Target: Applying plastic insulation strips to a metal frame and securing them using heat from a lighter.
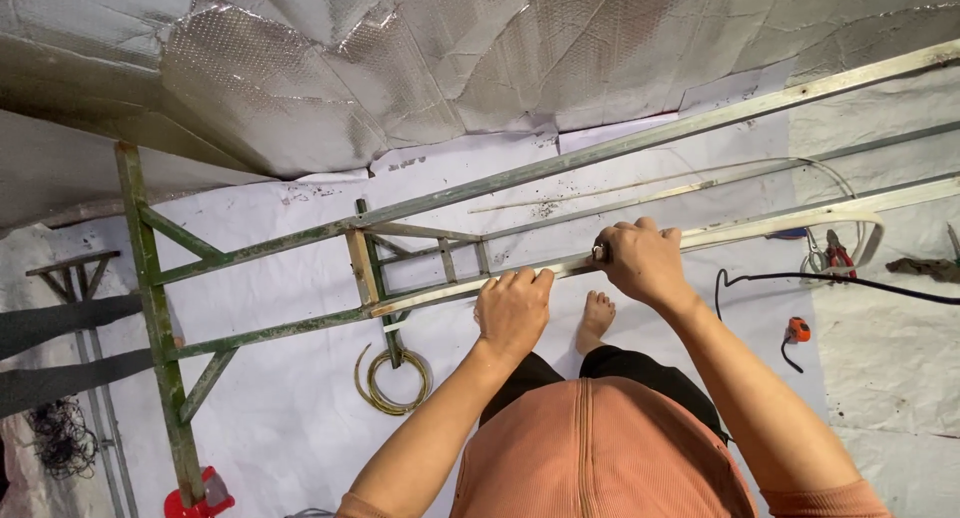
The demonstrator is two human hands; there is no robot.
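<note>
both hands, left hand (512, 308) and right hand (640, 261), clench closed around the pale metal rail (440, 292) atop the green scaffold frame (150, 278), which looks stiff, light and best gripped mid-span

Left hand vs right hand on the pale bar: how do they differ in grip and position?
The left hand sits lower and nearer the frame's corner joint; the right hand sits higher up the pale bar. The left hand wraps the bar alone; the right hand also pinches a small metal-tipped tool against it. Both are closed over the same bar, knuckles up.
</note>
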